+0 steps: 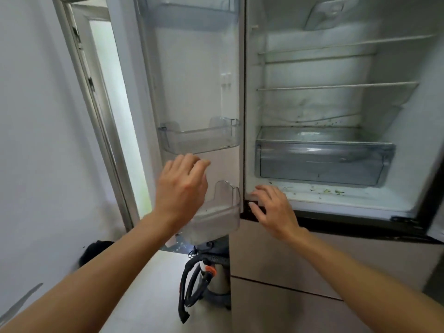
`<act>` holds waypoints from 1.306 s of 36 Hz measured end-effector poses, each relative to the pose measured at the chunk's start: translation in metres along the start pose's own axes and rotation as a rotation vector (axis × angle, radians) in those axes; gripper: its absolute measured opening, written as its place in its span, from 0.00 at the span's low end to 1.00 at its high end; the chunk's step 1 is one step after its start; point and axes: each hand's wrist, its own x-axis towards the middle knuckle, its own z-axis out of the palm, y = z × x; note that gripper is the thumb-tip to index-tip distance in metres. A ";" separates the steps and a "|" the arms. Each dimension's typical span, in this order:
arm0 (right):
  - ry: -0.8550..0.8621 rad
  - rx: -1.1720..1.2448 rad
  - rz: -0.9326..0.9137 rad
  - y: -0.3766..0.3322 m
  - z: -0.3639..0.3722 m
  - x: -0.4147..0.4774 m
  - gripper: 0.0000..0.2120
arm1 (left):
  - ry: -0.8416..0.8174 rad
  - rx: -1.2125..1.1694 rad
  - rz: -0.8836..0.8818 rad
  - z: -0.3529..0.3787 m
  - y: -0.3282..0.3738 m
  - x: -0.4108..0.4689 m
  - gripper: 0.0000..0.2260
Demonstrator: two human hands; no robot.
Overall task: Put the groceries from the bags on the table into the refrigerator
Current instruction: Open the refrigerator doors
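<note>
The refrigerator (312,200) stands open in front of me, its door (199,80) swung out to the left. Inside are bare wire shelves (336,86) and a clear crisper drawer (322,162); crumbs lie on the floor of the compartment. Clear door bins (201,138) hold nothing. My left hand (182,186) hovers in front of the door between the two lower bins, fingers relaxed and holding nothing. My right hand (274,210) is held flat at the fridge's lower front edge near the hinge side, fingers spread. No groceries or bags are in view.
A vacuum cleaner with a black hose (206,282) stands on the floor beside the fridge's lower drawers (312,260). A doorway (113,104) opens at the left behind the fridge door. A dark object (96,251) lies by the white wall.
</note>
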 end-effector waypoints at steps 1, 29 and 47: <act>-0.003 -0.034 0.038 0.014 -0.009 0.003 0.17 | -0.027 -0.041 0.019 0.008 0.010 0.008 0.09; -0.102 -0.498 0.266 0.361 -0.079 0.145 0.41 | -0.608 -0.132 -0.078 0.425 0.128 0.171 0.26; 0.094 -0.683 0.192 0.347 -0.069 0.115 0.18 | -0.353 -0.091 -0.021 0.417 0.128 0.147 0.13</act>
